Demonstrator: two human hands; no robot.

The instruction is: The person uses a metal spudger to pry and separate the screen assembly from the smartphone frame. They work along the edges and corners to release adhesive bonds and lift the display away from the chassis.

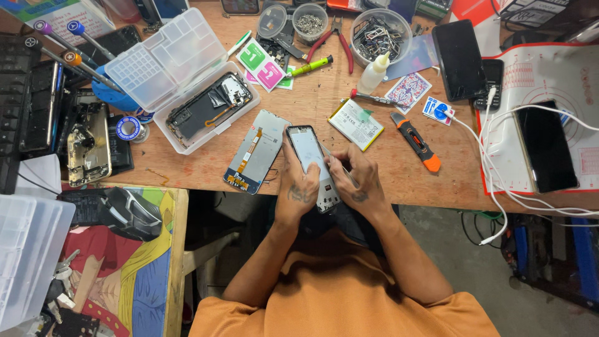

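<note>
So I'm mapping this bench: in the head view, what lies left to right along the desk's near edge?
Gold phone back → detached screen panel → phone frame in the left hand → right hand → orange utility knife → dark phone on the mat.

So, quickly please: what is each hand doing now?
Left hand: closed on the phone frame.
Right hand: holding the frame's other edge, with a thin tool.

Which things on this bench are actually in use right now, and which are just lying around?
In use:
- left hand and right hand, both on the phone frame

Lying about:
- loose screen panel
- flat battery
- orange utility knife
- red pliers
- glue bottle
- open plastic case
</note>
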